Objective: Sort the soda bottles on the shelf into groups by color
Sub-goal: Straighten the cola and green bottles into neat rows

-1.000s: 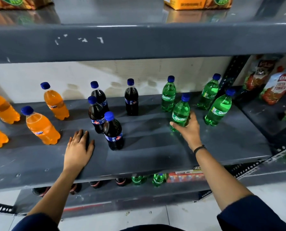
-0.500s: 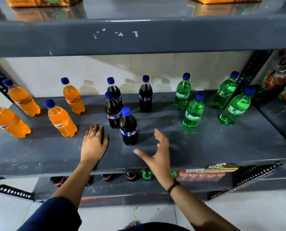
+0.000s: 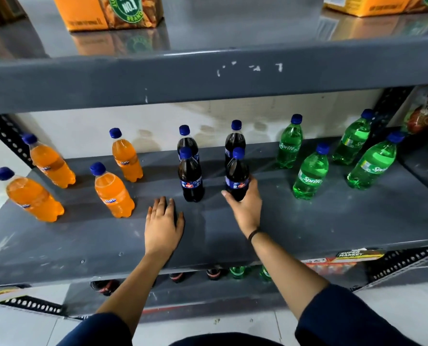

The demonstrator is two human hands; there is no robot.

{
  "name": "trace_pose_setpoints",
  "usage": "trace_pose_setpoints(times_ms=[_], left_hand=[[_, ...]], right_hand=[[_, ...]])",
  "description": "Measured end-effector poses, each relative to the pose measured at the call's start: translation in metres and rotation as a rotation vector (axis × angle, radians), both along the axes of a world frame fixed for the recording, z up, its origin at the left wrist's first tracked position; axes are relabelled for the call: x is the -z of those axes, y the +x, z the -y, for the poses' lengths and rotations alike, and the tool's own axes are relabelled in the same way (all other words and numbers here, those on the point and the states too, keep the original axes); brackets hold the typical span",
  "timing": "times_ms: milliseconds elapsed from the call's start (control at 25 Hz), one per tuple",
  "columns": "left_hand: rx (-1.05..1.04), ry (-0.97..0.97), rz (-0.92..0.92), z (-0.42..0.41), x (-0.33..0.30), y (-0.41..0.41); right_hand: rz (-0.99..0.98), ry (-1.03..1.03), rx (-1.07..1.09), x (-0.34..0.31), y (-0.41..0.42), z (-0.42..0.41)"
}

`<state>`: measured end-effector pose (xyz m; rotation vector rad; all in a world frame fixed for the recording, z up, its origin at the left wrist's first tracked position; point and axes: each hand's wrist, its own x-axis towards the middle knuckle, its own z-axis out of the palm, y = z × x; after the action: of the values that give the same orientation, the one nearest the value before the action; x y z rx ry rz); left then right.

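On the grey shelf (image 3: pixel 308 228) stand several orange soda bottles (image 3: pixel 113 191) at the left, several dark cola bottles (image 3: pixel 190 176) in the middle and several green soda bottles (image 3: pixel 310 176) at the right, all with blue caps. My right hand (image 3: pixel 245 203) grips the lower part of the front right cola bottle (image 3: pixel 236 176), which stands upright in front of another cola bottle. My left hand (image 3: pixel 163 226) lies flat on the shelf, fingers apart, just left of and in front of the front left cola bottle.
An upper shelf (image 3: pixel 208 81) hangs low over the bottles and carries orange cartons (image 3: pixel 108 11). Red snack bags (image 3: pixel 427 116) sit at the far right. More bottles (image 3: pixel 236 272) stand on the shelf below. A perforated upright (image 3: pixel 8 141) stands at the back left.
My right hand, open and empty half a second ago, has closed on the front cola bottle and shifted it right, in front of the back right cola. My left hand stays flat on the shelf.
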<state>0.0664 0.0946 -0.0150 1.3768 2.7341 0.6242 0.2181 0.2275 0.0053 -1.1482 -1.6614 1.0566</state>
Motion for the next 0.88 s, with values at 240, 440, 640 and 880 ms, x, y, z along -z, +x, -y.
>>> trace_pose_setpoints(times_ms=[240, 440, 640, 880], left_hand=[[-0.097, 0.099, 0.204, -0.01, -0.011, -0.001], [-0.233, 0.142, 0.419, -0.044, -0.025, 0.013], [-0.254, 0.136, 0.334, -0.052, -0.019, 0.018], [-0.248, 0.142, 0.296, -0.052, -0.013, 0.02]], right_hand=[[0.048, 0.059, -0.035, 0.008, 0.01, -0.013], [0.09, 0.109, 0.035, 0.014, 0.013, -0.012], [0.139, 0.126, 0.061, 0.014, 0.009, -0.014], [0.16, 0.118, 0.055, 0.016, 0.009, -0.016]])
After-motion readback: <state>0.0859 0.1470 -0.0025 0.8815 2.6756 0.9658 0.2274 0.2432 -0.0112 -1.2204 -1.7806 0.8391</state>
